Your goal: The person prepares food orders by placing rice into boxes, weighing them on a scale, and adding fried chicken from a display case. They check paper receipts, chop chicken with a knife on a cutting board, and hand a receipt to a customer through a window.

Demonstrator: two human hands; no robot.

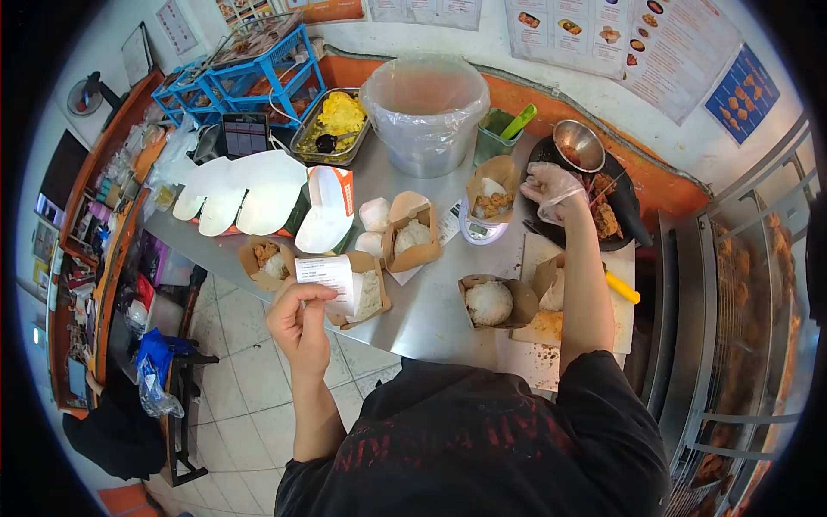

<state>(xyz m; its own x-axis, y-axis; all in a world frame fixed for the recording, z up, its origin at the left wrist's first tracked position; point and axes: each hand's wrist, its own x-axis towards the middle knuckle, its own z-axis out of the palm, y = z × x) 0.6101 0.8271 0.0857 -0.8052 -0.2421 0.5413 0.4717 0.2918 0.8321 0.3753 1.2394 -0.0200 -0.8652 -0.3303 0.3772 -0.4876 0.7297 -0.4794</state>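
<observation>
My left hand [299,326] pinches a printed paper receipt [323,274] between thumb and fingers, above a brown food box with rice [372,293]. My right hand [554,189], in a clear plastic glove, is beside a black mortar [633,226] with fried chicken pieces [606,219]. Its fingers look loosely bent and apart, with nothing visible in them. Just left of it, a box of rice and chicken [494,200] sits on a white scale [482,228]. Nearer me are a rice box [488,303] and another partly hidden behind my right forearm.
A plastic-lined bucket [424,121] stands at the back, beside a tray of yellow food [338,121]. White unfolded cartons [245,191] lie at left. A metal bowl [579,145] rests at the mortar's rim. A yellow handle [622,288] projects over the cutting board; wire racks [732,345] stand right.
</observation>
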